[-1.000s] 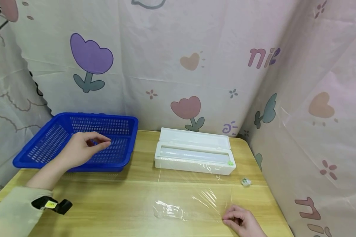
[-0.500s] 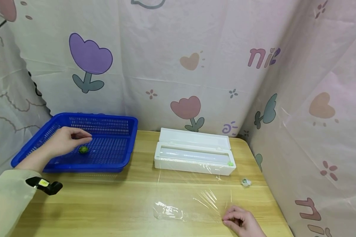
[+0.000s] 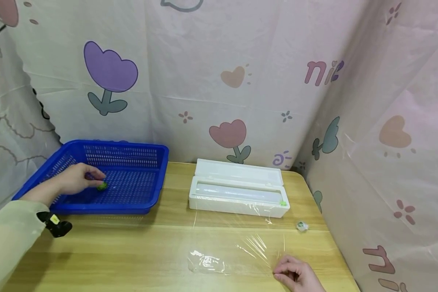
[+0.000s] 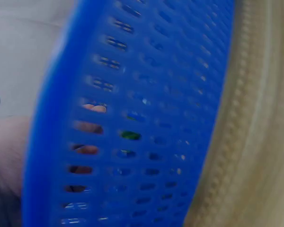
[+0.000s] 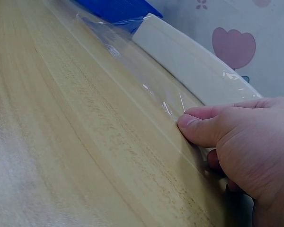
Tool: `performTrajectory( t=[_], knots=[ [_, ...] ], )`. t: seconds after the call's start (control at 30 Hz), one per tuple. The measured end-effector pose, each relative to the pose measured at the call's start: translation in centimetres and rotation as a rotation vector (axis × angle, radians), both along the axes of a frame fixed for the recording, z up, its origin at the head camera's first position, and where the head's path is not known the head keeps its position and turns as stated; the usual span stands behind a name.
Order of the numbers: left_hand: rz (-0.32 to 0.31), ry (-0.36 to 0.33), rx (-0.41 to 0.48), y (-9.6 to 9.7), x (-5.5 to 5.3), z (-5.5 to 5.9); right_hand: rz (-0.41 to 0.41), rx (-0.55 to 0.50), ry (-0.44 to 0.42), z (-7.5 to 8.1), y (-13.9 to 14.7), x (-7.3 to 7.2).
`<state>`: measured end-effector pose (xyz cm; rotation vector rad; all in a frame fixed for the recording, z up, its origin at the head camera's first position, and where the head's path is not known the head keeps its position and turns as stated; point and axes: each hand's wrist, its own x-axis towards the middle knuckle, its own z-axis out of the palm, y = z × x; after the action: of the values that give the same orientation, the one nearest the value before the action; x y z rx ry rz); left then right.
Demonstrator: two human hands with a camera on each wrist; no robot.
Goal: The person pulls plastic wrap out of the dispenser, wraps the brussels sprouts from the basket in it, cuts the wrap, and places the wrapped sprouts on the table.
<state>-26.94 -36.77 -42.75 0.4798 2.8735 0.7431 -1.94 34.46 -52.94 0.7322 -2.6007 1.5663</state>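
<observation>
My left hand (image 3: pixel 78 178) reaches into the blue plastic basket (image 3: pixel 162 178), fingers loosely bent, thumb and fingertips just at a small round green thing (image 3: pixel 102 186). The thumb partly covers it; its kind is unclear. Through the basket's slots in the left wrist view, green (image 4: pixel 130 135) shows just below the fingers. My right hand (image 3: pixel 297 273) pinches a corner of clear cling film (image 3: pixel 208 261) between thumb and fingers near the table's front. The film stretches from the white cling film dispenser (image 3: pixel 239 206), whose lid is up, with a roll (image 3: pixel 237 192) inside.
A small clear-wrapped lump with green in it (image 3: pixel 302 226) lies on the wooden table (image 3: pixel 113 251), right of the dispenser. A green slider (image 3: pixel 282 203) sits at the dispenser's right end. Printed curtains (image 3: pixel 175 81) stand behind and to the right.
My left hand has moved left and down inside the basket to the green thing, which the hand hid one second ago. The right hand and the film have stayed in place.
</observation>
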Motion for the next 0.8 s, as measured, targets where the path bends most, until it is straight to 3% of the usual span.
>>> performTrajectory(
  t=[0.27, 0.57, 0.8],
  knots=[
    [0.009, -0.062, -0.009, -0.2, -0.2, -0.8, 0.009, -0.008, 0.036, 0.0, -0.2, -0.1],
    [0.031, -0.023, -0.051, 0.0, -0.6, -1.2, 0.011, -0.024, 0.053, -0.3, -0.1, -0.2],
    [0.017, 0.012, -0.027, 0.0, -0.4, -0.6, 0.004, -0.024, 0.056, -0.5, 0.0, -0.2]
  ],
)
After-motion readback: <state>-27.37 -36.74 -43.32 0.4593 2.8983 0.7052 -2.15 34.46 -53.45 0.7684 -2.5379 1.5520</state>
